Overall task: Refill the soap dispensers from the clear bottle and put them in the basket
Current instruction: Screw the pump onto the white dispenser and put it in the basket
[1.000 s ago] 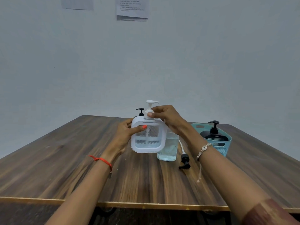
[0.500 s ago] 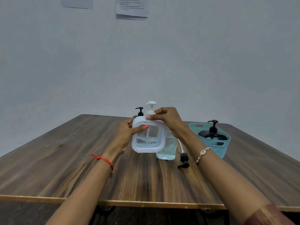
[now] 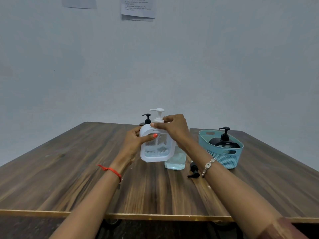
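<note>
A white soap dispenser (image 3: 156, 145) is held off the surface (image 3: 69, 169), slightly tilted, near the middle and towards the far edge. The left hand (image 3: 133, 144) grips its body from the left side, fingers wrapped behind and the thumb laid across the front. The right hand (image 3: 174, 128) has its fingertips curled in a pinch on the collar of the white pump at the dispenser's neck, with the pump head standing above them.

Just behind the dispenser and to its right, a clear bottle (image 3: 176, 159) stands on the wood, partly hidden, with liquid in its lower part. A loose black pump (image 3: 193, 171) lies just beside that bottle, partly covered by the right forearm. Further right stands a teal basket (image 3: 222, 157) holding a black dispenser (image 3: 224, 143) upright. The basket is apart from the bottle, with the loose pump in the gap between them. Behind the white dispenser only the black pump top of another dispenser (image 3: 147, 118) shows.

A seam runs from front to back between the bottle and the basket. The near edge, a pale strip, crosses low in the view under both forearms. Wood stretches wide from the left forearm out to the left edge, and a narrower band lies between the basket and the right edge. The far edge meets a plain wall with paper sheets (image 3: 138, 7) pinned high.
</note>
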Demonstrator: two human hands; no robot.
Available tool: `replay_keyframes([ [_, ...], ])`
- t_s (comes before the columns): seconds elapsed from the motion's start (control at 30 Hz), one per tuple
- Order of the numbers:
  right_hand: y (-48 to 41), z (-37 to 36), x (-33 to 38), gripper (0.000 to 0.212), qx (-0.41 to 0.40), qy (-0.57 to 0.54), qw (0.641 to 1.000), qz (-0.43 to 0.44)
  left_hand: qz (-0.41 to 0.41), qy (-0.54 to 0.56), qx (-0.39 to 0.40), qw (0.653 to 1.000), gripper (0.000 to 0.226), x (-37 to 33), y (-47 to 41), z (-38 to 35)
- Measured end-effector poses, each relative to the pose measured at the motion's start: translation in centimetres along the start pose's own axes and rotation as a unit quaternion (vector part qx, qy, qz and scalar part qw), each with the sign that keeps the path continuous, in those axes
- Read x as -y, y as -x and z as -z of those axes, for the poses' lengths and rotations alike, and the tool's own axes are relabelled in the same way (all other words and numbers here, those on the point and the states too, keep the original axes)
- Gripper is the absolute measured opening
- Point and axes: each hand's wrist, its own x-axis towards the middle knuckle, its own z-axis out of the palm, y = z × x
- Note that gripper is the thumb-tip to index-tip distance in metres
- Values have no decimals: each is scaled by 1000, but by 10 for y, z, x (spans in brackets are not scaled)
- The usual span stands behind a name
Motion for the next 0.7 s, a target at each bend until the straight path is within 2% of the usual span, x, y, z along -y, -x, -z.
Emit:
replay_keyframes([
  [0.23,0,-15,-7,31,-90,50,995,-4,-8,-10,-14,1000,36,6,1,-3],
  [0.4,1,-19,-10,28,-95,61,994,2,-2,-8,-7,1000,36,6,2,-2],
  [0.53,3,-9,-9,27,-41,36,999,1,9,10,3,1000,36,4,2,-2],
  [0.63,4,9,-11,24,45,-35,998,1,15,48,2,999,28,2,3,-4],
  [0.7,1,25,-15,36,100,-32,994,1,13,64,5,998,26,-4,2,-8],
])
